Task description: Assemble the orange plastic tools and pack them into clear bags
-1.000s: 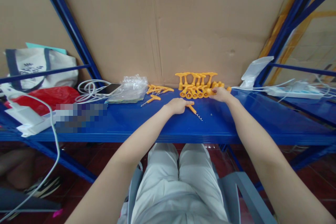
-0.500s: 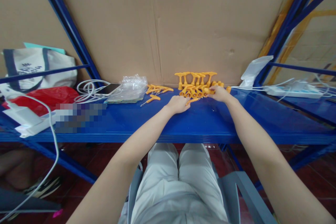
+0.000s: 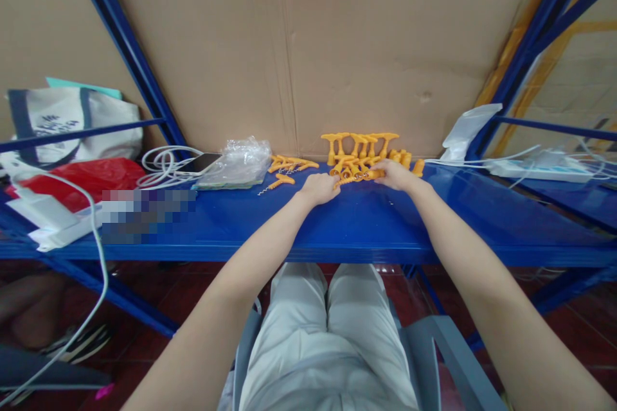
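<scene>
My left hand (image 3: 319,187) is closed on an orange corkscrew (image 3: 346,180), held low over the blue shelf (image 3: 366,221). My right hand (image 3: 394,174) grips an orange sleeve (image 3: 373,174) pointed toward the corkscrew's tip. Just behind both hands stands a cluster of orange assembled corkscrews (image 3: 360,144), some upright and some lying down. Several bare corkscrews (image 3: 288,164) lie to the left of the cluster, one apart (image 3: 277,183) nearer to me.
A crumpled clear plastic bag (image 3: 236,164), a phone (image 3: 205,162) and coiled white cable (image 3: 166,166) lie at the left. A tote bag (image 3: 72,122) and red bag (image 3: 91,176) sit further left. A power strip (image 3: 540,170) and white packet (image 3: 470,128) are on the right. Cardboard (image 3: 337,45) backs the shelf.
My left hand lifted the corkscrew off the shelf and moved it back toward the cluster. My right hand drew an orange sleeve leftward to meet it.
</scene>
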The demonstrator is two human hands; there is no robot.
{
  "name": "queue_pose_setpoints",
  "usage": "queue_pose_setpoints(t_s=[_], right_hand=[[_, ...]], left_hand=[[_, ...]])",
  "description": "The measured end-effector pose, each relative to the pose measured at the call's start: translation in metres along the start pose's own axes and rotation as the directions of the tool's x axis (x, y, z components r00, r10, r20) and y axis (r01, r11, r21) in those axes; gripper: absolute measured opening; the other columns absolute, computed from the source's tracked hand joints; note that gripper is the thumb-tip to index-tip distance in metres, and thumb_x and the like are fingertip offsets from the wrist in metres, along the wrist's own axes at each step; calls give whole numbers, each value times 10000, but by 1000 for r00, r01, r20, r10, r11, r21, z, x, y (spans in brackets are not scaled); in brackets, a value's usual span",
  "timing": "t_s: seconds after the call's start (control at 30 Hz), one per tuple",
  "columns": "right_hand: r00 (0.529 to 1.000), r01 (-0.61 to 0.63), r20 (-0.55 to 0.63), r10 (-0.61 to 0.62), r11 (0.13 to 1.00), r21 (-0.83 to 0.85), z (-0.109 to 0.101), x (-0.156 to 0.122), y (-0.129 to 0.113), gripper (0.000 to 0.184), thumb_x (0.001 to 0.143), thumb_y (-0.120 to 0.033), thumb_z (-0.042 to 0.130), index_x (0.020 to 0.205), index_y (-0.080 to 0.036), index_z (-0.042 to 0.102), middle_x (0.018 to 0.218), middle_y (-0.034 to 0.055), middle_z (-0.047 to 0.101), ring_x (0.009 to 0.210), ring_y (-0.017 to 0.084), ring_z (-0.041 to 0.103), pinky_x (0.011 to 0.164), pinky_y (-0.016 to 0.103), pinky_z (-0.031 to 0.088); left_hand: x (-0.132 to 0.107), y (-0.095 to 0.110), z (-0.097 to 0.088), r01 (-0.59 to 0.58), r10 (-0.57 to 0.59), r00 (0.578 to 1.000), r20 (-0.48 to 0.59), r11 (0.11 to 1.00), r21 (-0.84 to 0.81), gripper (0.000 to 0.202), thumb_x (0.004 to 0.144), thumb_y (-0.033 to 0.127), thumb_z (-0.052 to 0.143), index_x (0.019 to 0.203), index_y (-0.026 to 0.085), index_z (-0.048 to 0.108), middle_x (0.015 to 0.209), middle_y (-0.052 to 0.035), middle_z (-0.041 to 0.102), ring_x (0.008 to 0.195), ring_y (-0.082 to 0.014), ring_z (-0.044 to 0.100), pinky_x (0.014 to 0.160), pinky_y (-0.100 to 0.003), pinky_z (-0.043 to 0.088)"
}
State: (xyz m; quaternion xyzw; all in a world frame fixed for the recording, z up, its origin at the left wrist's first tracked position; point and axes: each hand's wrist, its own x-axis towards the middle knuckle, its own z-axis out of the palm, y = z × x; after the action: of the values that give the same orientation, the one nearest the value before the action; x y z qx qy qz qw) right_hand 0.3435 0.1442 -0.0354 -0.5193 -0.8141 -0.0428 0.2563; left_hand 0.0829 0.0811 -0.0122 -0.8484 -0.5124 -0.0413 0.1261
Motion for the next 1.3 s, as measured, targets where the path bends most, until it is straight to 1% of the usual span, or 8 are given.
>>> queue_pose_setpoints(t_s=[0.17, 0.3, 0.5, 0.7, 0.87, 1.03, 1.17, 1.3], right_hand=[[996, 84, 31, -83, 996, -29, 0, -1, -11, 330, 776, -120, 698, 1090, -195, 767, 1096, 126, 708, 1075, 297, 660, 1001, 450, 499], [994, 98, 48, -94, 992, -83, -1, -6, -31, 381, 821, -139, 676, 1192, -193, 742, 1100, 121, 649, 982, 263, 664, 966, 407, 516], [974, 222, -32, -226, 971, -90, 1, -9, -47, 402, 889, -172, 603, 1272, -231, 710, 1074, 112, 592, 937, 236, 644, 932, 400, 530], [963, 259, -101, -251, 963, 75, 8, -2, -42, 441, 842, -256, 710, 1281, -205, 701, 1077, 110, 662, 964, 252, 659, 945, 442, 534], [994, 103, -74, -80, 912, 398, 18, 2, -35, 518, 740, -304, 812, 1227, -166, 700, 1077, 95, 713, 888, 228, 694, 898, 457, 577], [999, -38, 9, 46, 677, 735, 15, -3, -38, 450, 648, -325, 886, 1029, -183, 693, 929, 28, 718, 741, 145, 707, 802, 357, 629], [973, -223, 153, 174, 537, 814, 5, -5, -58, 267, 808, -371, 802, 859, -174, 629, 695, 10, 695, 568, 109, 670, 602, 239, 610], [929, -357, 249, 273, 486, 798, -1, -7, -73, 326, 946, -420, 636, 750, -182, 530, 605, 28, 680, 481, 96, 638, 487, 173, 531]], left_hand=[[1, -2, 3, 3, -3, 1000, -12, 1000, -3, 403, 983, 329, 400, 1283, 194, 633, 1152, -133, 733, 1125, -298, 683, 923, -378, 518], [3, -4, 6, 29, -31, 998, -57, 999, -40, 405, 993, 333, 385, 1288, 190, 621, 1123, -132, 739, 1099, -294, 691, 914, -378, 517], [8, -19, 16, -21, -5, 990, -139, 982, -186, 390, 1004, 368, 372, 1286, 185, 570, 1172, -115, 722, 1120, -262, 671, 965, -376, 503], [21, -34, 30, -75, 5, 983, -185, 924, -375, 291, 953, 178, 407, 1199, 160, 561, 1228, -133, 689, 1158, -236, 640, 1008, -375, 494], [20, -39, 32, -54, -40, 971, -235, 923, -380, 248, 940, 178, 451, 1167, 173, 551, 1180, -139, 687, 1145, -249, 645, 999, -390, 502], [16, -39, 27, 11, -72, 981, -182, 949, -314, 245, 942, 208, 476, 1175, 186, 549, 1158, -129, 703, 1126, -257, 658, 976, -391, 509], [13, -37, 23, 57, -106, 980, -167, 960, -275, 282, 950, 231, 463, 1220, 192, 535, 1181, -123, 705, 1143, -253, 656, 968, -375, 507], [10, -31, 17, 111, -152, 977, -152, 962, -251, 299, 958, 261, 453, 1243, 208, 526, 1211, -116, 700, 1143, -255, 660, 947, -362, 510]])
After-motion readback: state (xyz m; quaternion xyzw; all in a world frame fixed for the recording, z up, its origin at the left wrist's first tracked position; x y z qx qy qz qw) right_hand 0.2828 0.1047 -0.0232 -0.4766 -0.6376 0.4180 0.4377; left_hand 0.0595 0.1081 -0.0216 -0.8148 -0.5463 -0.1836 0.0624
